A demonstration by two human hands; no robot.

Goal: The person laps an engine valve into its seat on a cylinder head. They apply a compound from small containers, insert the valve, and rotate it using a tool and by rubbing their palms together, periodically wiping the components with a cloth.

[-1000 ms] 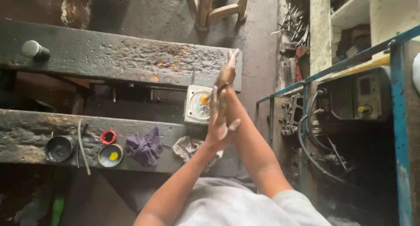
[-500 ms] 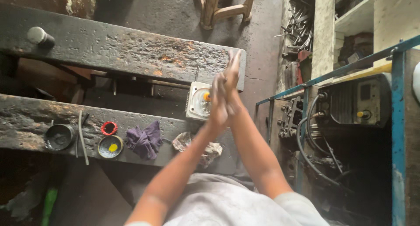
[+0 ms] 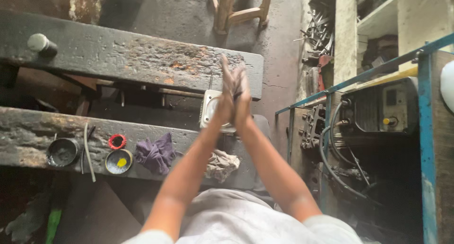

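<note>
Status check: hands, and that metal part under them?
Left hand and right hand pressed palm to palm, empty. Square metal part untouched below. Nothing between.

A grimy metal workshop: two rusted, soot-black steel beams [image 3: 132, 55] cross the left of the frame, a welding machine [image 3: 378, 114] with thick cables sits at right, scrap metal parts [image 3: 319, 31] pile at upper right, and the concrete floor [image 3: 179, 12] is oil-stained.

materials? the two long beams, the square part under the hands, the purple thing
Beams: probably steel or iron, dark and pitted with orange rust patches. Square part: looks like pale cast metal, possibly aluminium, matte grey, partly hidden behind the hands. Purple thing: crumpled cloth rag, soft folds.
</note>
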